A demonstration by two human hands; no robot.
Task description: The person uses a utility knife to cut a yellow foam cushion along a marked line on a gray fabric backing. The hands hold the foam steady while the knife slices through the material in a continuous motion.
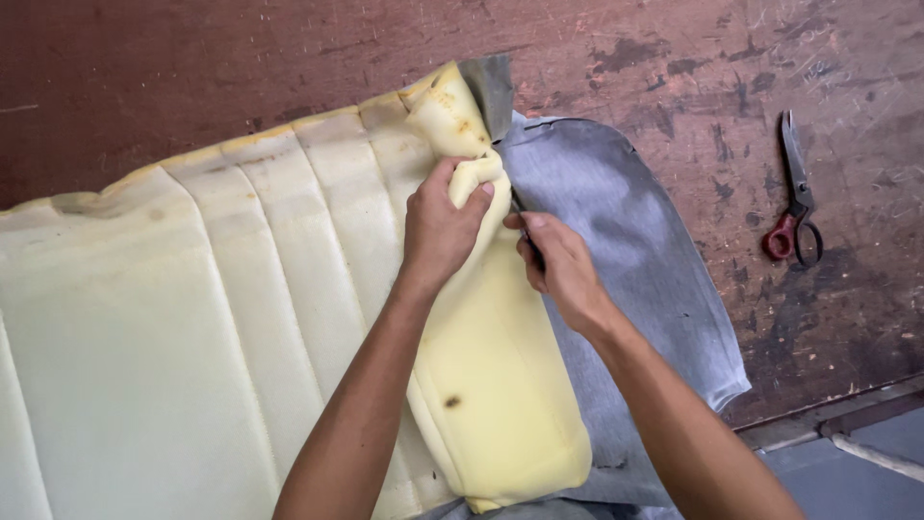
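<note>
We look down from a head camera at a worn, dark reddish-brown wooden work surface (pixel 674 58). Across its left and middle lies a large pale yellow foam seat cushion (pixel 173 318), ribbed with long stitched channels, with a thicker bolster of foam along its right edge. Under that edge a sheet of grey fabric (pixel 626 241) spreads out to the right, lying flat against the wood.

Our left hand (pixel 441 229) is clenched around a fold of the foam bolster near its upper end, bunching it up and pulling it away from the fabric. Our right hand (pixel 561 268) sits just beside it, fingers closed on a thin dark tool or the fabric's edge at the seam; the item is too small for us to name with certainty. The two hands nearly touch where foam meets fabric.

To do this well, in our judgement, we keep the left grip firm but shallow so the soft foam does not tear, and we work the right hand close to the seam line in short moves, holding the fabric flat so it does not pucker.

Well apart on the right, a pair of scissors with red handles (pixel 795 197) lies on the wood, unused. A grey floor edge shows at the lower right corner.
</note>
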